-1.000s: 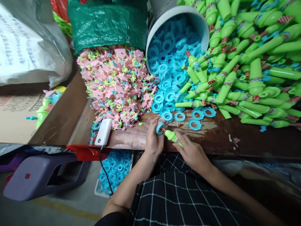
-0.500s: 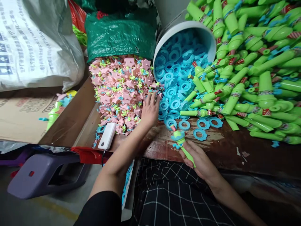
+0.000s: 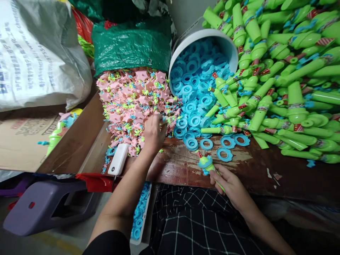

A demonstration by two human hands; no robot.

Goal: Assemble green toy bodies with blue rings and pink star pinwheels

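My left hand (image 3: pixel 154 134) is at the front of a heap of pink star-shaped pieces (image 3: pixel 139 115) mixed with tiny green and blue parts. Its fingers are closed, and small greenish and bluish bits show at the fingertips; I cannot make out what they grip. In my right hand (image 3: pixel 228 180) is a green plastic toy stick (image 3: pixel 208 165), tilted up to the left, with a red-striped tip, a scalloped blue ring round its head and a small blue part below. The fingers wrap its handle above the table's front edge.
Blue rings (image 3: pixel 195 120) spill from a white bucket (image 3: pixel 203 32) on its side. Green toy sticks (image 3: pixel 294 101) are piled at the right. A white power bank (image 3: pixel 118 159) lies near the left edge, beside a cardboard box (image 3: pixel 23 141). Below stands a purple stool (image 3: pixel 29 207).
My left hand has drawn back left and down from the heap's right side, its fingers closing. My right hand still holds the toy stick, shifted slightly right. The view has shifted a little.
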